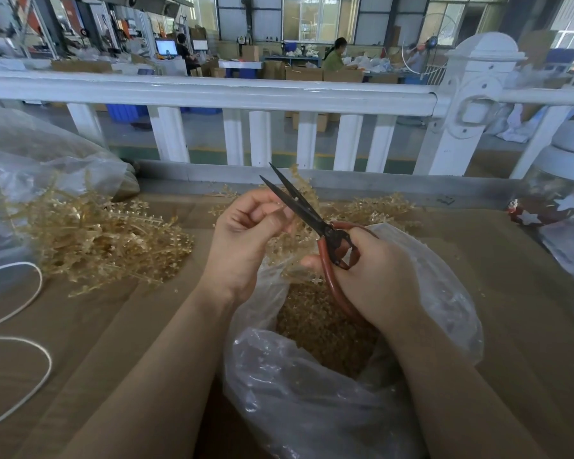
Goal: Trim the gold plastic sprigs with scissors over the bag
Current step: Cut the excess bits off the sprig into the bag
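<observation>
A large workshop stretches into the background, with cardboard boxes, blue bins, a lit monitor and two people seated at distant benches. A white railing (pixel 212 94) with upright slats runs across the view, just behind a work surface covered in brown cardboard (pixel 120 326).

At the centre, over an open clear plastic bag (pixel 312 409), two bare hands work close together. The left hand (pixel 246 236) is raised, its fingers and thumb curled and pinching a thin gold plastic sprig (pixel 290 240) whose leafy end hangs down toward the bag's mouth. The right hand (pixel 375 273) is wrapped around the red loop handles of a pair of scissors (pixel 299 207). The dark blades point up and away from the person and stand parted, with the left hand's fingertips right beside the lower blade. Whether a blade touches the sprig cannot be told.

Inside the bag lies a heap of small gold trimmings (pixel 322 329). A loose pile of gold sprigs (pixel 96 240) rests on the cardboard to the left, and more sprigs (pixel 378 207) lie behind the hands. Farther left sits another clear bag (pixel 30 154), and a white cord (pixel 27 342) loops along the left edge. At the far right is a dark red item with white stars (pixel 544 207), partly hidden.
</observation>
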